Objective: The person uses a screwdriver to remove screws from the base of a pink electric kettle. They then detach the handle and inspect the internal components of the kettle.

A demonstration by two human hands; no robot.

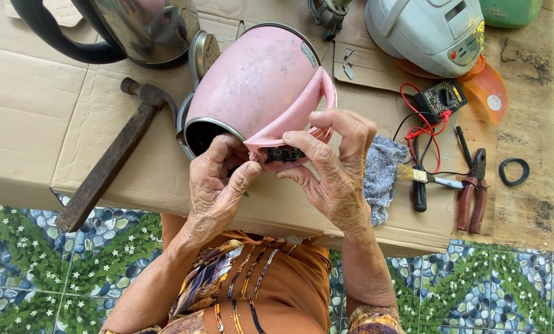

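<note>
A pink electric kettle [255,80] lies on its side on the cardboard-covered table [35,124], its open mouth turned toward me. My left hand [218,185] grips the top of the pink handle, thumb pressed against it. My right hand [336,164] holds the same handle from the right, fingers curled over a dark part [283,154] set in the handle's end. Both hands touch each other's side of the handle.
A rusty hammer [113,154] lies to the left. A steel kettle [134,28] stands at the back left, a white rice cooker [428,31] at the back right. To the right lie a multimeter [441,99], a cloth [382,173], a brush [422,176] and pliers [473,192].
</note>
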